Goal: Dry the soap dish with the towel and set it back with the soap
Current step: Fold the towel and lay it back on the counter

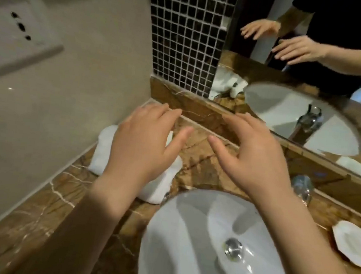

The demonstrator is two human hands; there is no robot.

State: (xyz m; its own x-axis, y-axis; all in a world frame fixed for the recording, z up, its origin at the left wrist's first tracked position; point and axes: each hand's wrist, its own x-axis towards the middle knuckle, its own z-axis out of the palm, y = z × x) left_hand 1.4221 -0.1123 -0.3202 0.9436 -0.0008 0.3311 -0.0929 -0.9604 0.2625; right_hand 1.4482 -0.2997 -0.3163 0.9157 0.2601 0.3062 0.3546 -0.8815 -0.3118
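A white towel (103, 149) lies crumpled on the brown marble counter (45, 203) against the left wall. My left hand (144, 142) hovers over it, fingers spread, holding nothing and hiding the towel's middle. My right hand (254, 156) hangs open above the counter behind the basin, also with nothing in it. A white soap dish (353, 243) with a scalloped rim rests on the counter at the far right, beside the basin. No soap shows on it in this blurred view.
A white oval basin (187, 246) with a chrome drain (233, 248) fills the lower middle. The chrome tap (301, 188) stands behind it at right. A mirror (311, 82) and dark mosaic tiles (183, 38) back the counter. A wall socket (21, 26) sits upper left.
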